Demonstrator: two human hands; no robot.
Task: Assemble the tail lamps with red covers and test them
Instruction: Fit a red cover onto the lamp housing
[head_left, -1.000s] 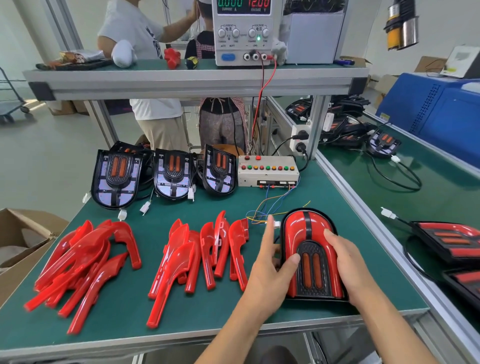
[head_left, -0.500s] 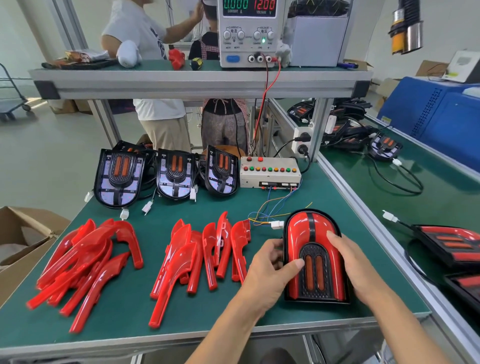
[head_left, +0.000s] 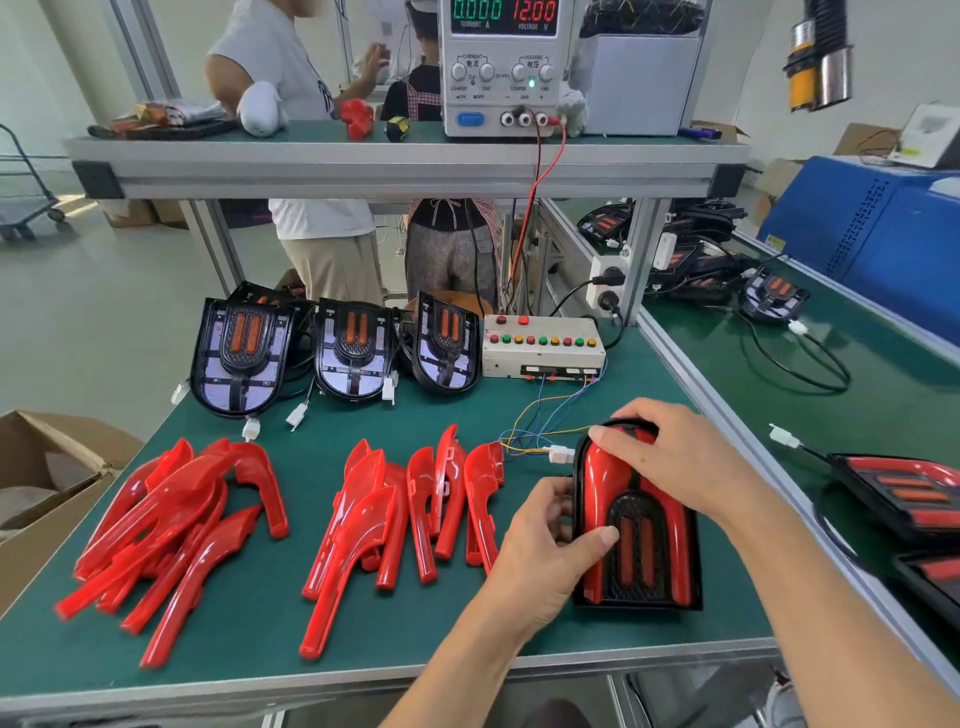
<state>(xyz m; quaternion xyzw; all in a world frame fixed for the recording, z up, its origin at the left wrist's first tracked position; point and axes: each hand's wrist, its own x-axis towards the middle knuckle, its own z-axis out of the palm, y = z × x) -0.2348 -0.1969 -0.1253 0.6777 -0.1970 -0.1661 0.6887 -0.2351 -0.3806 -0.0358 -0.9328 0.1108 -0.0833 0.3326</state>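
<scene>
A tail lamp (head_left: 636, 540) with red covers on both sides lies flat at the front right of the green bench. My left hand (head_left: 545, 545) grips its left edge, thumb on the black centre grille. My right hand (head_left: 675, 462) lies over the lamp's far end, fingers curved around the top. A white connector (head_left: 560, 454) on coloured wires lies just left of the lamp's top, running to the test box (head_left: 540, 345). Two heaps of loose red covers (head_left: 171, 525) (head_left: 410, 514) lie to the left. Three uncovered lamps (head_left: 241, 356) lean at the back.
A power supply (head_left: 501, 62) reading 12.00 V stands on the upper shelf. Finished lamps (head_left: 904, 493) lie on the right-hand bench, more lamps with cables (head_left: 774, 299) further back. A cardboard box (head_left: 47, 483) sits at the left. Two people stand behind the bench.
My right hand slid from the lamp's right side up over its far end. My left hand curled in against the lamp's left edge, its fingers no longer stretched toward the connector.
</scene>
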